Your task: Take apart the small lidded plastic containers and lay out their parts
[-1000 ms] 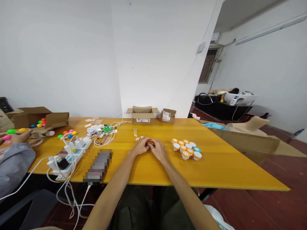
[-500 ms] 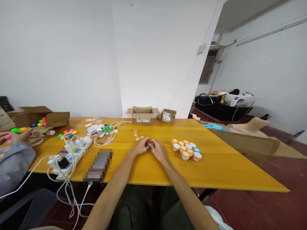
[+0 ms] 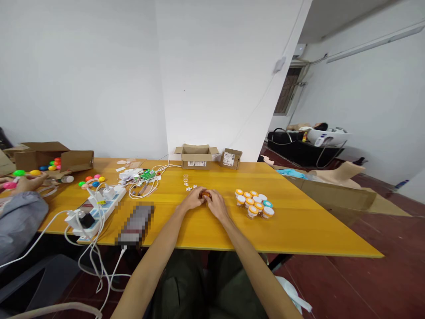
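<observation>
Close together over the middle of the table, my left hand [image 3: 194, 199] and my right hand [image 3: 215, 204] both have their fingers closed around a small orange piece [image 3: 206, 194]. Fingers cover most of it, so its kind is unclear. Just beyond my left hand lie several small white patterned pieces [image 3: 189, 189], with a little clear cup [image 3: 185, 178] behind them. To the right of my right hand stands a cluster of small clear jars [image 3: 252, 212] with orange, white and teal lids.
A cardboard box with raised flaps [image 3: 195, 159] and a smaller box [image 3: 230, 158] stand at the back. On the left are a phone [image 3: 137, 223], a power strip [image 3: 96, 217] with white cables, and a co-worker's hand [image 3: 31, 181] among coloured balls. The table's front edge is near my forearms.
The whole view has shifted slightly. Both hands stay closed around the orange piece, their grip almost unchanged. The jars and the white pieces keep their places on the table.
</observation>
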`<state>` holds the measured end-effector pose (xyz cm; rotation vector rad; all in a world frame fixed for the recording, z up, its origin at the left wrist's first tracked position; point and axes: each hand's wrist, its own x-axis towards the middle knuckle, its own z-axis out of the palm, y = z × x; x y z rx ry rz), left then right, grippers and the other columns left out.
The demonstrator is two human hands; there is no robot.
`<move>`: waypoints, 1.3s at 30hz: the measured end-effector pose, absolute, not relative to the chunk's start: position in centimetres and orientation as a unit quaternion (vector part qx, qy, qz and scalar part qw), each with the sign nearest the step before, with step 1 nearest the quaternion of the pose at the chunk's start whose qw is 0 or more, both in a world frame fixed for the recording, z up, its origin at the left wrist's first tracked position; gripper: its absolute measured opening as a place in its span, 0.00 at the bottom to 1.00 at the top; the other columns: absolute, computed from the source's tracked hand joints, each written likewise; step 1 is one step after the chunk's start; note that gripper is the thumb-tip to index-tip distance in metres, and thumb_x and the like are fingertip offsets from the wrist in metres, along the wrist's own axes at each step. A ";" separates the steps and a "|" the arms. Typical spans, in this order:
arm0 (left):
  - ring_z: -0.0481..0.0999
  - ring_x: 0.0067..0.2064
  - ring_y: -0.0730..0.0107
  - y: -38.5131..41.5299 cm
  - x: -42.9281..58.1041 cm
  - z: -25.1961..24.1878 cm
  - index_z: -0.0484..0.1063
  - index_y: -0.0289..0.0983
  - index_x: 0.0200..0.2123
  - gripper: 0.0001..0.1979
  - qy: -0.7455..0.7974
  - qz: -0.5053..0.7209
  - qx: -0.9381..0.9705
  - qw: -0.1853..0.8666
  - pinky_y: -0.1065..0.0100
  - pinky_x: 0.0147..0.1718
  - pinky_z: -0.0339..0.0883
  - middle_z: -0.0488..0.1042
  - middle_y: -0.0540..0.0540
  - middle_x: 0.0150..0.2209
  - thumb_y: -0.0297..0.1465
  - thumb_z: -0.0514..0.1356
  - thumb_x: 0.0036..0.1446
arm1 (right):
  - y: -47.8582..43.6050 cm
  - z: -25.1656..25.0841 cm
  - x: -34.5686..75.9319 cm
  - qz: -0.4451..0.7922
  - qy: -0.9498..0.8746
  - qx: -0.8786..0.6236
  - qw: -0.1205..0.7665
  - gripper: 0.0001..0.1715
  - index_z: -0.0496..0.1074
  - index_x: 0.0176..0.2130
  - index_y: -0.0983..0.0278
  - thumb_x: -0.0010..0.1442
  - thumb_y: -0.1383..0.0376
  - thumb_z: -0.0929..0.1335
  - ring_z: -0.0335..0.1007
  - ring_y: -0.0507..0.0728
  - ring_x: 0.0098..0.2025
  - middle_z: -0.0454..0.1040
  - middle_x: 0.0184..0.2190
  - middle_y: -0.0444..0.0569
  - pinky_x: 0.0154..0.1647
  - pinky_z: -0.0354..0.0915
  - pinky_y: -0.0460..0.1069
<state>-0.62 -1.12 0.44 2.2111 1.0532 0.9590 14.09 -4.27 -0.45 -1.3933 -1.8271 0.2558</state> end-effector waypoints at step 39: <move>0.74 0.42 0.63 -1.1 -0.5 -0.9 0.75 0.38 0.41 0.15 0.391 0.365 0.825 0.181 0.63 0.47 0.69 0.77 0.45 0.38 0.21 0.56 0.50 | -3.6 -1.2 14.5 0.113 -0.734 -0.521 0.421 0.12 0.77 0.40 0.60 0.61 0.70 0.64 0.74 0.59 0.44 0.79 0.39 0.50 0.48 0.68 0.52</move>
